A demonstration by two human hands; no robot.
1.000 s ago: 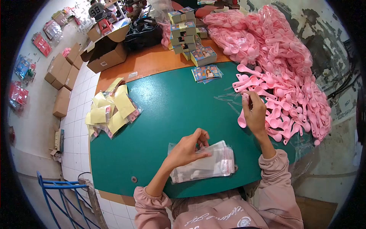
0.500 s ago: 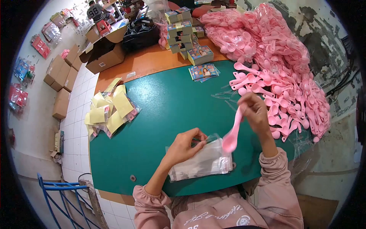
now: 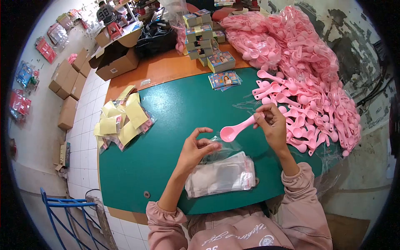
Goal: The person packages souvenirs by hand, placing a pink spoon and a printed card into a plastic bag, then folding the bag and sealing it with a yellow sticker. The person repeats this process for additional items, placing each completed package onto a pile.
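My right hand [image 3: 271, 125] holds a pink spoon [image 3: 236, 131] by the end of its handle, the bowl pointing left toward my other hand. A clear plastic bag [image 3: 223, 148] hangs from my left hand [image 3: 200, 146], whose thumb and fingers are closed on its edge just left of the spoon's bowl. Below both hands a stack of clear bags [image 3: 221, 177] lies on the green table [image 3: 175, 108]. A large heap of pink spoons [image 3: 308, 112] covers the right side, partly in plastic.
Packed bags with yellow cards [image 3: 121, 118] lie at the left. Stacks of printed cards [image 3: 221, 61], an open cardboard box [image 3: 118, 62] and a black bag [image 3: 156, 37] stand at the back. A person [image 3: 109, 14] sits far back left.
The spoon has swung from hanging down to nearly level, its bowl moving up and left. My left hand has lifted a bag up off the stack.
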